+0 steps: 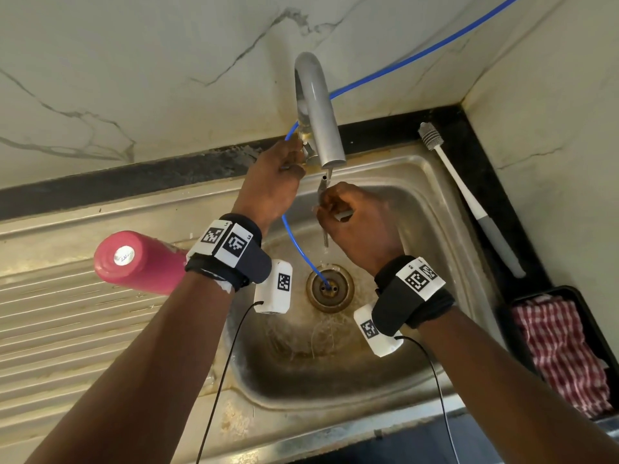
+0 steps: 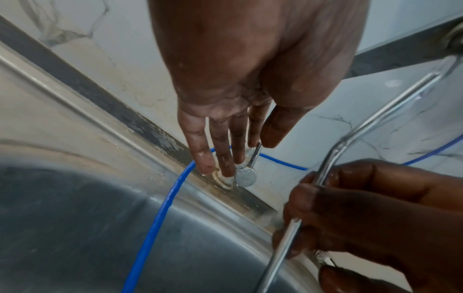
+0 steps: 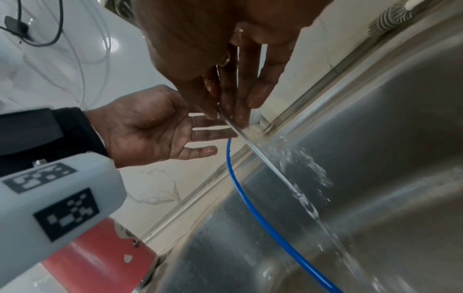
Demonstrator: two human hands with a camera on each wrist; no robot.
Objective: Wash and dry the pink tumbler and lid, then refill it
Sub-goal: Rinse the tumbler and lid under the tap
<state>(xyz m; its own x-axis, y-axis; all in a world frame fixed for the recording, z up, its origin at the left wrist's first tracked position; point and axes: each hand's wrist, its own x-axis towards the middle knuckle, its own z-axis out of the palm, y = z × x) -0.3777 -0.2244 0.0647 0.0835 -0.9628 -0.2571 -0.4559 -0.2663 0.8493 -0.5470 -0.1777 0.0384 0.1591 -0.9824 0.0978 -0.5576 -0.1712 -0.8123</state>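
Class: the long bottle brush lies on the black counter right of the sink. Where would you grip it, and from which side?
Grip the grey handle, the thicker end nearest the person, coming from above with the right hand. The bottle brush lies flat, bristle head pointing towards the wall, so the handle is the nearer, clean end.

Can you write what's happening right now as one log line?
left hand on tap lever | right hand rinsing metal straw | pink tumbler on drainboard

right hand [image 3: 225,59] pinches metal straw [image 3: 240,132] under running water [image 3: 308,206] over steel sink [image 3: 388,158]. left hand [image 3: 155,128] beside it, palm showing, fingers straight. blue tube [image 3: 253,204] runs down into the basin. pink tumbler [image 3: 100,261] at lower left, partly hidden by wrist camera housing [image 3: 57,196].
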